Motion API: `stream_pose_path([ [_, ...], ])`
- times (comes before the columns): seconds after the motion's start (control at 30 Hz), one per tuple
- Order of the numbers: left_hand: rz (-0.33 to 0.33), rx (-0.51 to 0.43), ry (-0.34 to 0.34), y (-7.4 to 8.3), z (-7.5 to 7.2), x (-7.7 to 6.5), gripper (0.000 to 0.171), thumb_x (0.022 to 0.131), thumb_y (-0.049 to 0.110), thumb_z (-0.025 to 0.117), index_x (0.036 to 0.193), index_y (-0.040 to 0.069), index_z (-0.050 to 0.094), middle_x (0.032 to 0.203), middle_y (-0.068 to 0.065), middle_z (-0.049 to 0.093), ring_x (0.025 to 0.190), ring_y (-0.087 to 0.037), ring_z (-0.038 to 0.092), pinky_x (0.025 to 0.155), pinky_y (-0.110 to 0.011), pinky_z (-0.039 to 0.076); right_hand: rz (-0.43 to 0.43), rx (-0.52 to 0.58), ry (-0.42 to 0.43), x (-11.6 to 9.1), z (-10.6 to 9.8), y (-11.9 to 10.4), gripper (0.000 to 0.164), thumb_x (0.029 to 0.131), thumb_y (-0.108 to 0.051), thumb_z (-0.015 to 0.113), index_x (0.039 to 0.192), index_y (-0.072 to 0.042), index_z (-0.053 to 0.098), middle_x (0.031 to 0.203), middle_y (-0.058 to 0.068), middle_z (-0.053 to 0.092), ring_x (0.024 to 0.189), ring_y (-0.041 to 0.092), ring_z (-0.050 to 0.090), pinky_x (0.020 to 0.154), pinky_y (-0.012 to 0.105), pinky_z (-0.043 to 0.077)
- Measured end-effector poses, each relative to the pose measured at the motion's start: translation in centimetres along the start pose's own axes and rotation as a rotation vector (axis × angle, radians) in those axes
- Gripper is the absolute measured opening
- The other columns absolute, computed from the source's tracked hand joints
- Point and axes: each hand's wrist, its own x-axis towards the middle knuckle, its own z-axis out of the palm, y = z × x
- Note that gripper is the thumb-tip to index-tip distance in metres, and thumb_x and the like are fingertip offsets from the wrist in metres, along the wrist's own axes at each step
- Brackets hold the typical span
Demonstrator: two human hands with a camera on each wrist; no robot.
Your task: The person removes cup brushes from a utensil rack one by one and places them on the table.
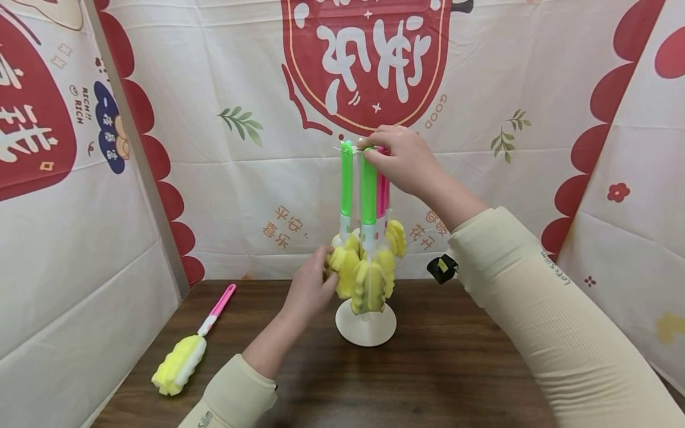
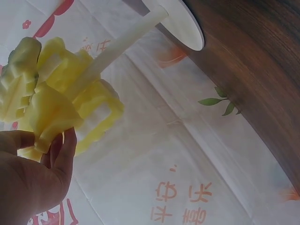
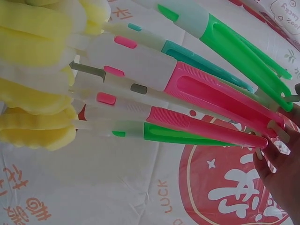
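Note:
Several sponge brushes with green, teal and pink handles hang from a white stand (image 1: 366,327), their yellow and white heads downward. Low on the left side, my left hand (image 1: 313,282) pinches a yellow sponge head (image 2: 54,112) between thumb and fingers. My right hand (image 1: 401,157) is up at the top of the stand, thumb and fingers gripping the upper end of a green handle (image 1: 369,187) by its hook. A pink handle (image 3: 211,96) hangs close beside it in the right wrist view. Part of the stand's top is hidden by my right fingers.
Another sponge brush with a pink handle (image 1: 219,306) lies on the dark wooden table (image 1: 439,368) at the left. Behind the table hangs a white printed cloth (image 1: 214,196), with similar cloth panels at both sides. A black strap piece (image 1: 442,269) shows beside my right sleeve.

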Motion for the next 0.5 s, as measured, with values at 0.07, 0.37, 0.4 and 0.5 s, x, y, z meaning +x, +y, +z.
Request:
stream_pose_path([
  [0.07,-0.009,-0.004,-0.005,0.1,-0.1,0.0,0.036,0.086,0.001,0.058,0.121,0.004,0.053,0.092,-0.007,0.062,0.075,-0.019,0.057,0.065,-0.033,0.049,0.002,0.003,-0.004,0.0,-0.1,0.0,0.038,0.094,-0.029,0.054,0.125,-0.011,0.067,0.120,0.004,0.062,0.105,0.021,0.052,0.083,0.038,0.054],
  [0.37,-0.027,-0.001,0.000,0.1,-0.8,-0.1,0.035,0.087,0.002,0.059,0.121,0.007,0.053,0.094,-0.007,0.063,0.074,-0.017,0.058,0.063,-0.031,0.050,0.015,0.036,-0.020,0.0,-0.3,0.0,0.038,0.095,-0.028,0.052,0.126,-0.011,0.066,0.120,0.004,0.061,0.104,0.021,0.051,0.080,0.037,0.054],
  [0.4,-0.028,-0.001,0.005,0.1,-0.9,-0.2,0.035,0.086,0.002,0.059,0.121,0.007,0.053,0.093,-0.006,0.063,0.073,-0.017,0.058,0.063,-0.031,0.050,0.017,0.037,-0.021,0.0,-0.3,0.0,0.038,0.095,-0.029,0.052,0.126,-0.012,0.066,0.120,0.003,0.061,0.103,0.020,0.051,0.080,0.036,0.054],
  [0.5,-0.032,0.001,0.018,0.0,-1.2,-0.5,0.035,0.086,0.002,0.059,0.120,0.008,0.053,0.092,-0.005,0.062,0.072,-0.016,0.057,0.062,-0.031,0.050,0.016,0.035,-0.025,0.0,-0.4,0.0,0.038,0.095,-0.029,0.052,0.126,-0.012,0.067,0.119,0.003,0.062,0.103,0.020,0.052,0.080,0.036,0.054],
])
